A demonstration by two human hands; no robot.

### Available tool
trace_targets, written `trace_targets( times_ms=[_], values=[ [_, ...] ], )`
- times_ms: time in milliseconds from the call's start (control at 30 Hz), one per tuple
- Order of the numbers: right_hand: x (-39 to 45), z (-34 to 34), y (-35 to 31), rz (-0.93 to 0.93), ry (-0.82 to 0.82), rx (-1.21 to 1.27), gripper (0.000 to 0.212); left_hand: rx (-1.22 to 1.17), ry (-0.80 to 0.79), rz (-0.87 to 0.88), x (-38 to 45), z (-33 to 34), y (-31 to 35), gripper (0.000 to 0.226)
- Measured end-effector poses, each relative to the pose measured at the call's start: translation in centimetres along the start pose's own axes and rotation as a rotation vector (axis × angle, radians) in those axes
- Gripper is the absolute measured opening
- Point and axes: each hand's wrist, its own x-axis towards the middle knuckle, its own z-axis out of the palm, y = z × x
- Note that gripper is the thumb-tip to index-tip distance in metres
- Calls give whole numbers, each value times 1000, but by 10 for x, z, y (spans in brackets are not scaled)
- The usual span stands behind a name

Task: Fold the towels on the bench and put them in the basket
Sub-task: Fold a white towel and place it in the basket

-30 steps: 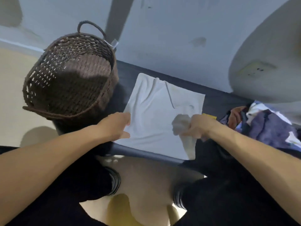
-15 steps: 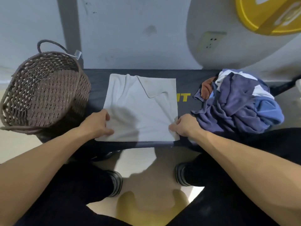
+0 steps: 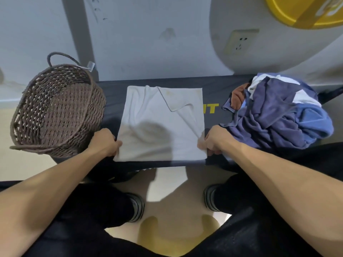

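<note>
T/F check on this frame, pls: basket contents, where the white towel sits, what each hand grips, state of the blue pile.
1. The wicker basket already holds a folded towel. False: only its woven inside shows.
2. The white towel lies spread on the bench, between the basket and the blue pile. True.
3. The left hand and the right hand each grip a near corner of the white towel. True.
4. The blue pile is neatly folded. False: it is a crumpled heap.
5. The white towel's far right corner is turned over onto itself. True.
</note>
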Motion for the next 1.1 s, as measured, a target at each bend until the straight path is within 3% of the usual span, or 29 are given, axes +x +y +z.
trace_targets(
  times_ms=[133,233,300,400,467,533,700,867,1000,1100],
  values=[
    [5,-11,-2,99,-169,-158,24,-28,-255,-76,-1,4,3,22],
    [14,-14,-3,119,-121,-190,25,99,-311,-52,3,0,12,22],
    [22,-13,-9,11,92,-230,36,208,-267,-27,12,-11,17,26],
    [37,-6,-19,-244,399,109,63,222,29,208,29,-20,25,27],
    [47,-2,-28,-412,501,127,55,53,159,395,38,-20,31,21],
    [58,0,-37,-504,573,-1,46,-32,174,509,49,-17,38,14],
    [84,0,-57,-482,650,-9,24,13,149,563,72,-8,40,29],
    [109,-28,-63,-180,611,575,17,104,147,534,81,-16,50,26],
    [121,-60,-60,-41,404,418,25,203,122,494,82,-17,59,32],
    [126,-85,-61,-31,219,430,21,296,-14,480,88,-28,70,47]
  ],
)
